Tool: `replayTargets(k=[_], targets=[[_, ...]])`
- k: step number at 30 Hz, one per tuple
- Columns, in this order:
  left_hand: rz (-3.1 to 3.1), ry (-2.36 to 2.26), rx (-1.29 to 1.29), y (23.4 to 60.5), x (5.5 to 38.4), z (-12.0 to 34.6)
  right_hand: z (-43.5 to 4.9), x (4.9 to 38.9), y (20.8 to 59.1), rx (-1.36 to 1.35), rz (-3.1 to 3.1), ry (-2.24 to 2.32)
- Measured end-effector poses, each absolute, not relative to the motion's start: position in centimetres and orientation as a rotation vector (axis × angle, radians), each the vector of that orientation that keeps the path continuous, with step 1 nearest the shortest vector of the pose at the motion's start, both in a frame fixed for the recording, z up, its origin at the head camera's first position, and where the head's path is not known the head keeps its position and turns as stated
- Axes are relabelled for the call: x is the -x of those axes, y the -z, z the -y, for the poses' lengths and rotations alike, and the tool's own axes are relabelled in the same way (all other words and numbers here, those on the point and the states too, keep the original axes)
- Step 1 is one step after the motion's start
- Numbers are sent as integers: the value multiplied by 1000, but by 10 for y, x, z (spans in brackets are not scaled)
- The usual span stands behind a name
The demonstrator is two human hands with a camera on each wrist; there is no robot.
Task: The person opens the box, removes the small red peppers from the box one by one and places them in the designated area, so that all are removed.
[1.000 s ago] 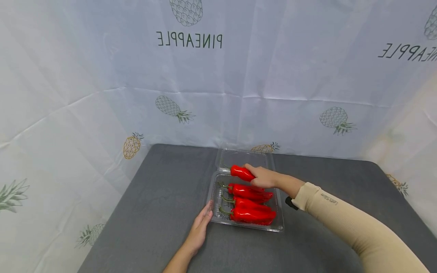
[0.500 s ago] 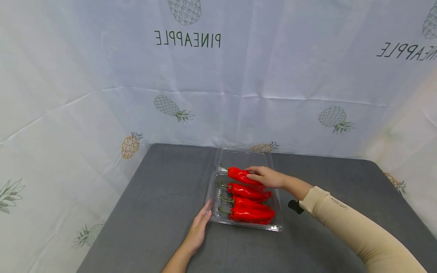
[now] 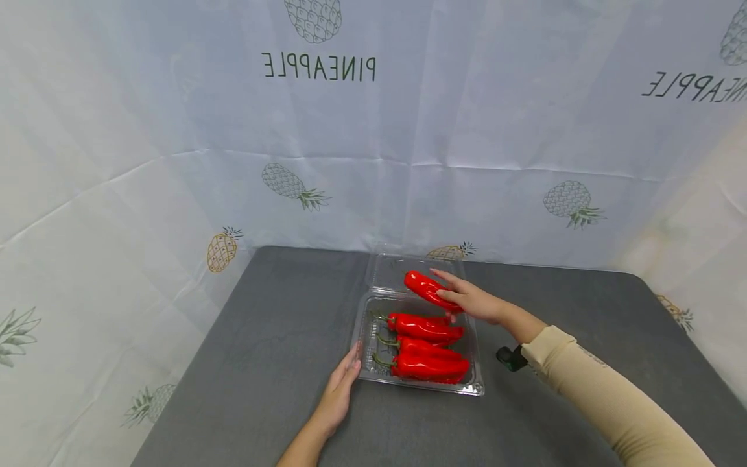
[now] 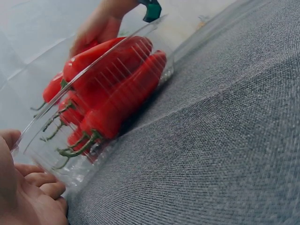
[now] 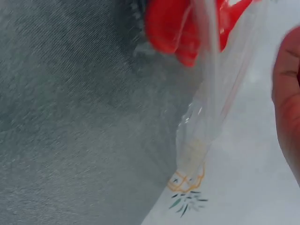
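Note:
A clear plastic container (image 3: 376,379) stands on the table with its lid (image 3: 386,271) folded back. Several red peppers (image 3: 432,368) with green stems lie side by side in it. Above its far part, my right hand (image 3: 475,303) grips another red pepper (image 3: 425,285) between thumb and fingers, tilted with one end raised over the lid. My left hand (image 3: 337,394) holds the container's left side; in the left wrist view its thumb is at the rim and its fingers (image 4: 49,185) bend against the wall below. The right wrist view shows only part of the right hand (image 5: 289,98).
The grey table (image 3: 280,324) reaches back to a white curtain (image 3: 490,130) printed with pineapples, which also hangs at both sides. A dark wrist device (image 3: 511,358) is beneath my right wrist, to the right of the container.
The right hand lowered the pepper toward the container's far part, then raised it again, tilting it and shifting right. The left hand and the other peppers stay in place.

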State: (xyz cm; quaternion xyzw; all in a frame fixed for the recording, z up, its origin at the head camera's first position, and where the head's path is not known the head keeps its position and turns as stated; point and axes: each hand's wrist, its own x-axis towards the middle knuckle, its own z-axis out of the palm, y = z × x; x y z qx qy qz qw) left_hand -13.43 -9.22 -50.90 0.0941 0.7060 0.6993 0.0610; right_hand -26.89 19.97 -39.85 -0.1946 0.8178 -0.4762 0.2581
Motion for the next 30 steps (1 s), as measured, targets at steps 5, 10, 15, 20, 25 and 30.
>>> replayTargets(k=[5,10,15,20,25,30], targets=[[-2135,-2117,-282,509,135,93,-210,272,400,460,-2324,1399],[-2146,-2107,-286,508,135,93,-219,275,404,342,-2434,1541],[-2148,-2114,-299,508,134,92,-229,278,410,218,-2481,1746],[-2135,-2122,-305,509,134,92,-236,281,418,89,-2465,1932],[-2131,-2133,-314,508,134,92,-242,286,424,-99,-2584,1926],[-2146,-2143,-345,506,133,91,-246,290,429,-277,-2618,1920]])
